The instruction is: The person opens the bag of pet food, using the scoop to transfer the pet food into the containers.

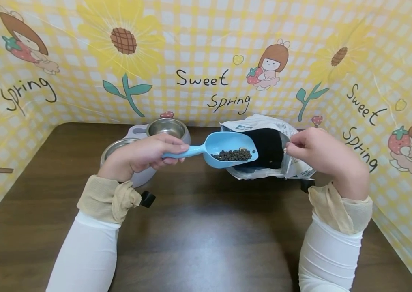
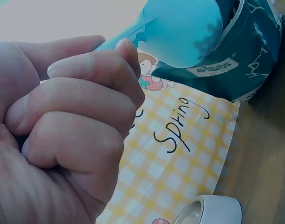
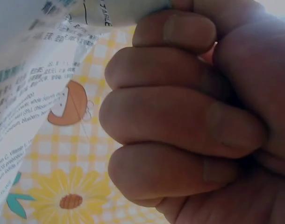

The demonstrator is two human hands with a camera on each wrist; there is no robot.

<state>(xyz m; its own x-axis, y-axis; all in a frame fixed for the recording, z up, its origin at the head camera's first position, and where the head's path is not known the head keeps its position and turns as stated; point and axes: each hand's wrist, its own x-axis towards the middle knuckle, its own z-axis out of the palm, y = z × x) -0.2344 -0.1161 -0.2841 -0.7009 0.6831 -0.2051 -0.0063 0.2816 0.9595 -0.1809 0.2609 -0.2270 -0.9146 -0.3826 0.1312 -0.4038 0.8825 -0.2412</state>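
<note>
My left hand (image 1: 142,156) grips the handle of a light-blue scoop (image 1: 228,142). Dark brown kibble (image 1: 233,155) lies in the scoop, which is held roughly level at the mouth of a food bag (image 1: 258,122). With thumb and fingers, my right hand (image 1: 328,152) pinches the right edge of the bag's opening; the bag's inside looks black. Curled fingers of the left hand (image 2: 72,112) fill much of the left wrist view, the scoop (image 2: 180,32) above them. Printed text covers the bag (image 3: 30,74) beside the right fingers in the right wrist view.
Behind the left hand stands a pale double feeder (image 1: 144,176) with two metal bowls, the rear bowl (image 1: 167,126) seen more fully. All stand on a dark wooden table (image 1: 198,243). A yellow checked cloth (image 1: 198,36) with printed figures hangs around the back and sides.
</note>
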